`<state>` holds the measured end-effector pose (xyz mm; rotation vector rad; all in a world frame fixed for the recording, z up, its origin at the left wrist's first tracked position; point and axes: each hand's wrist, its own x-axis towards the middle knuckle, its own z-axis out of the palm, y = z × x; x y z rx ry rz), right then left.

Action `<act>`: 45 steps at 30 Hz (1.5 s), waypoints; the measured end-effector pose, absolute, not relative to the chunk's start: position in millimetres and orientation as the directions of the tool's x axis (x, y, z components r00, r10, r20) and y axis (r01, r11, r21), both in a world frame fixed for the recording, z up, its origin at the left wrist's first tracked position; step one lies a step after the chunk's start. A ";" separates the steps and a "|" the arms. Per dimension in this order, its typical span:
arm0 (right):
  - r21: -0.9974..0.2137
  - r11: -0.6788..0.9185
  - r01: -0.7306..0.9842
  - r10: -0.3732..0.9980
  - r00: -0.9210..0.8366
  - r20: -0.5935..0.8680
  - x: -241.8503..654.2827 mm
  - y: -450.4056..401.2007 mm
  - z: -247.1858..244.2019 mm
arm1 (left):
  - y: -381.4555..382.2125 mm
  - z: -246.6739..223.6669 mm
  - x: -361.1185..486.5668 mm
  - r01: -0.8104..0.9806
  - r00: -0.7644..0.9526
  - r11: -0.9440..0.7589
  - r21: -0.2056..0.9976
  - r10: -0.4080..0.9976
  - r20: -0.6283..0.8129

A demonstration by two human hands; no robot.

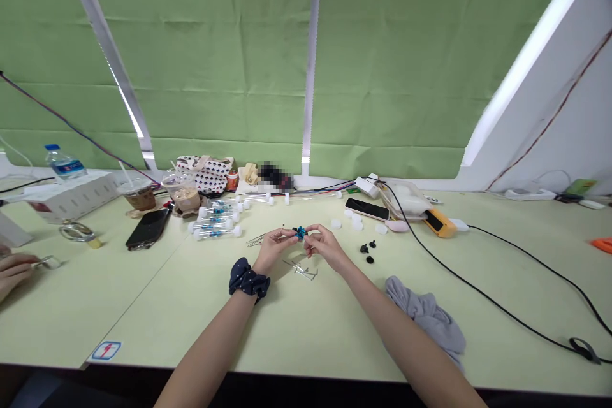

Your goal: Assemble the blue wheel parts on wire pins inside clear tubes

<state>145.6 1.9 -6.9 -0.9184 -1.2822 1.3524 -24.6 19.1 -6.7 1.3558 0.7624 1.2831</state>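
Note:
Between my two hands, just above the table, is a small shiny blue part (300, 233) with a black piece at its left side. My left hand (275, 245) pinches it from the left; a dark dotted scrunchie (248, 279) circles that wrist. From the right, the fingertips of my right hand (324, 245) close on the same part. Its exact kind is too small to make out. Thin metal pins (302, 269) lie on the table below my hands, and more thin metal rods (257, 240) lie beside my left hand. Small black caps (368, 248) sit to the right.
Clear tubes with white caps (215, 225) lie at left, near drink cups (184, 194) and a phone (149, 228). White caps (356, 223), another phone (367, 208), a yellow device (438, 223) and black cables stand right. A grey cloth (425, 315) lies by my right forearm. Another person's hand (16, 271) shows far left.

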 end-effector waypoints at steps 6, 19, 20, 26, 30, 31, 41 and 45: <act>-0.998 0.043 -0.053 0.989 -0.138 0.050 148.3 5.7 -10.4 | 17.5 -5.8 -24.7 -0.238 0.262 -0.210 0.948 0.926 0.271; -0.990 0.014 -0.143 0.991 -0.130 0.032 145.5 7.2 -12.4 | 19.3 -7.4 -24.1 -0.198 0.289 -0.221 0.955 0.918 0.272; -0.988 0.007 -0.153 0.987 -0.157 0.032 145.5 6.6 -11.8 | 20.4 -7.8 -24.7 -0.204 0.261 -0.218 0.955 0.928 0.267; -0.998 -0.014 -0.062 0.980 -0.201 -0.001 149.2 7.2 -13.7 | 20.4 -6.3 -26.0 -0.226 0.256 -0.211 0.951 0.929 0.267; -0.999 -0.020 -0.029 0.982 -0.190 -0.014 150.6 10.4 -17.7 | 16.8 -4.5 -24.8 -0.220 0.324 -0.217 0.951 0.904 0.281; -0.999 -0.002 -0.049 0.985 -0.171 0.007 150.6 11.0 -17.9 | 16.2 -4.6 -24.3 -0.216 0.340 -0.218 0.952 0.897 0.282; -0.984 0.035 -0.173 0.981 -0.180 0.067 146.2 6.0 -11.7 | 20.6 -8.9 -23.9 -0.223 0.268 -0.219 0.950 0.923 0.275; -0.987 0.033 -0.155 0.974 -0.214 0.067 145.5 4.8 -12.4 | 22.5 -10.5 -26.0 -0.226 0.244 -0.241 0.944 0.924 0.294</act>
